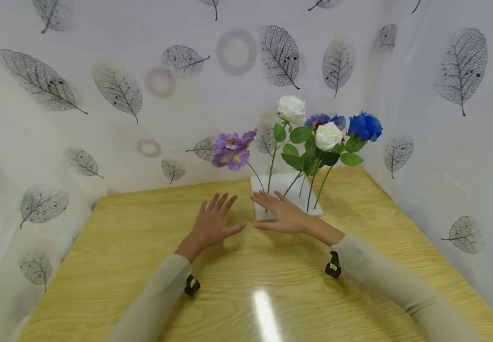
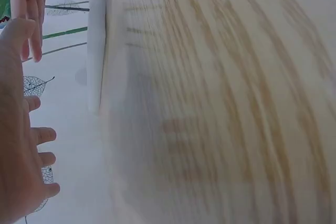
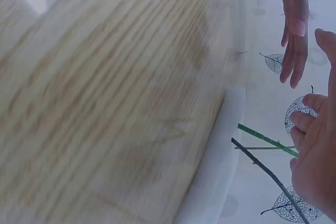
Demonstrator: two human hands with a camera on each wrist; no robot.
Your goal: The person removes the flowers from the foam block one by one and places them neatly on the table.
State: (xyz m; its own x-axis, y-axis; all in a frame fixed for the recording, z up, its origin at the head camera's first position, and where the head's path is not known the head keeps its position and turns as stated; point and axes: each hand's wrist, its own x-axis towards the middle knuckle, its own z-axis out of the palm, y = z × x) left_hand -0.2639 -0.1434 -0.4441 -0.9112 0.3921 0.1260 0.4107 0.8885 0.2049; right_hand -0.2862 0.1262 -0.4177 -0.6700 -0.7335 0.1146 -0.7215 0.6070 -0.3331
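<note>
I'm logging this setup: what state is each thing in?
Left hand: fingers extended, holding nothing
Right hand: fingers extended, holding nothing
Purple flower: in bloom, leaning left
Upper white rose: in bloom, nearly upright
Lower white rose: in bloom, nearly upright
Blue flower: in bloom, leaning right
Blue-purple flower: partly hidden
White base: flat on the table

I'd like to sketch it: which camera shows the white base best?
The head view: it shows the base from above, most of its top visible, though the right hand hides part. Both wrist views show it only side-on, as a pale strip.
</note>
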